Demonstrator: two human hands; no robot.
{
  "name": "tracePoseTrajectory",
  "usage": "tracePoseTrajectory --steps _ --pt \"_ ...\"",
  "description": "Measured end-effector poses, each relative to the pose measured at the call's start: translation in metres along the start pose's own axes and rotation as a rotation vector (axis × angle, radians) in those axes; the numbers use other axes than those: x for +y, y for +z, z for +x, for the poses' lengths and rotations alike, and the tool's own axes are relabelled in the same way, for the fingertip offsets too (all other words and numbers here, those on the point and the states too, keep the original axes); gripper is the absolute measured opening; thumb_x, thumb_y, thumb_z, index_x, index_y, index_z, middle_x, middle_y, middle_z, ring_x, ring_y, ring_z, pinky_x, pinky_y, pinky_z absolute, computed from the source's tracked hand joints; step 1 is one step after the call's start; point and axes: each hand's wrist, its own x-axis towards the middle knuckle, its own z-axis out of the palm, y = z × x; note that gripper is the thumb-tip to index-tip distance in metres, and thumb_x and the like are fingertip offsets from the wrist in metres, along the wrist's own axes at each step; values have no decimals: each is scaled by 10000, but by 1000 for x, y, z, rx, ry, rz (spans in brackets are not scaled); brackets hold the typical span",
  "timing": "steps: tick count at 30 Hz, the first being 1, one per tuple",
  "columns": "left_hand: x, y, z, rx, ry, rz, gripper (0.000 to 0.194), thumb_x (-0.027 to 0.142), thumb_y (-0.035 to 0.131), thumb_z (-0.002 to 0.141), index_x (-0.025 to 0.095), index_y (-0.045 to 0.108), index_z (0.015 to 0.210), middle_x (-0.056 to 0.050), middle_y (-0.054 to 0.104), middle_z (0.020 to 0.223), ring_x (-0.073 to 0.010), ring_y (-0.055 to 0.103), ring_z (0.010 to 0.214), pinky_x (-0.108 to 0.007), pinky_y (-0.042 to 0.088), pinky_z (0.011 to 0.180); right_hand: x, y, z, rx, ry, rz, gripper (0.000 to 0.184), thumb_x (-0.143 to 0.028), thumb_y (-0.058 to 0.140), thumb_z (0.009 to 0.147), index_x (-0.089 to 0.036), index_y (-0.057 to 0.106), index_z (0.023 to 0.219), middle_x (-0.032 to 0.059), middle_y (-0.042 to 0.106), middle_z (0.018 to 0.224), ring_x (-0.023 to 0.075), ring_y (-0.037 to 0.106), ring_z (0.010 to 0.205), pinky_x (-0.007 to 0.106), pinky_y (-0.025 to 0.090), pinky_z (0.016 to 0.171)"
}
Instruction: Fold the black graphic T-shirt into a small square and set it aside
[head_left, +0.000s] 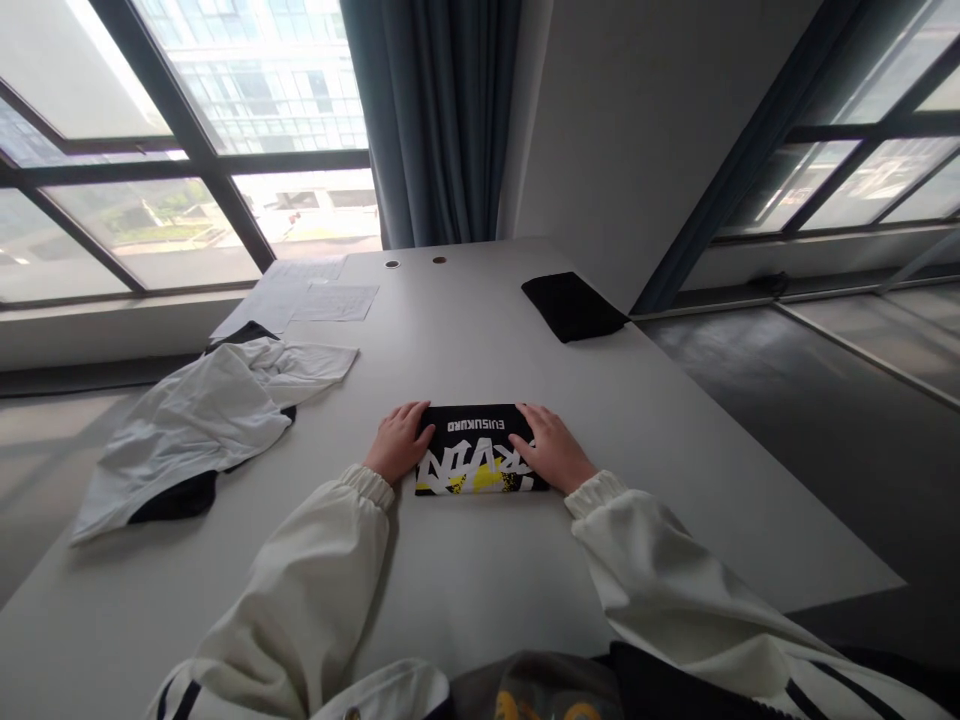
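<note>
A black T-shirt (pixel 480 450), folded into a flat rectangle, lies in front of me on the table. White lettering and a yellow print show on its top face, the lettering upside down to me. My left hand (pixel 400 440) grips its left side, thumb on top and fingers curled at the far left corner. On the right side, my right hand (pixel 551 447) holds it likewise, its thumb resting on the print. What lies under the fingers is hidden.
The white table (pixel 450 350) bears a crumpled white garment with black parts (pixel 202 410) at left. Paper sheets (pixel 334 302) lie behind it. A folded black cloth (pixel 574 306) rests near the right edge. A blue curtain (pixel 442 120) and windows stand beyond.
</note>
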Motion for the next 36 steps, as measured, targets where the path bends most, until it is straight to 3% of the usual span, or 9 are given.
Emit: tracePoseTrajectory --steps 5,10,14,19,23,27,30,32,36 --pt "-8 -3 22 -47 44 -25 360 405 470 1042 236 673 1287 -92 714 1263 -294 642 1194 -483 470 1099 11 -1 27 70 -19 154 549 -317 622 955 -194 592 1489 153 639 1431 314 561 1347 505 423 1191" --pt "-8 -7 20 -94 114 -26 247 427 528 1013 256 706 1024 -53 751 1086 -266 672 1083 -432 496 1012 8 -10 29 15 -128 359 290 -225 677 884 -216 772 1157 86 694 1088 255 669 1056 427 528 1024" --pt "-9 -11 14 -95 141 -98 244 409 498 1021 261 692 1029 -41 759 1045 -233 687 979 -375 519 914 4 -15 20 44 -183 498 213 -257 644 918 -247 789 1075 57 658 1039 223 667 997 380 546 942" --pt "-4 -19 9 -84 199 -54 244 380 489 1029 253 697 1014 -43 763 1013 -228 691 944 -367 522 884 4 -13 19 58 -84 643 168 -332 669 895 -247 788 978 57 703 1077 224 675 1022 356 563 888" --pt "23 -23 8 -56 272 62 294 360 452 1064 259 707 1170 -58 764 1173 -248 704 1067 -402 503 978 2 -8 21 23 59 744 225 -382 708 865 -235 759 1027 33 741 968 211 683 896 373 571 868" --pt "57 -12 14 -136 299 109 401 441 500 1061 271 616 1405 -76 744 1237 -266 697 1118 -403 517 983 -5 -8 21 25 92 948 276 -405 762 845 -233 713 1054 43 745 1000 216 692 918 383 579 881" --pt "66 -2 20 -189 303 146 339 416 470 1077 247 673 1291 -84 739 1173 -265 688 1112 -401 518 981 -8 -14 17 -70 75 1133 377 -426 777 858 -269 635 1171 58 733 1164 223 706 1001 400 593 903" --pt "62 2 21 -194 278 154 333 386 419 1098 231 688 1217 -85 738 1137 -256 690 1093 -395 517 978 -6 -20 14 -215 29 1192 536 -412 807 844 -300 552 1302 69 689 1315 237 695 1118 429 587 961" --pt "51 5 19 -162 201 129 326 367 400 1109 224 688 1165 -89 737 1128 -244 696 1072 -381 523 956 -3 -31 9 -479 -66 1003 690 -379 785 878 -298 464 1483 70 691 1319 259 679 1184 465 564 1026"
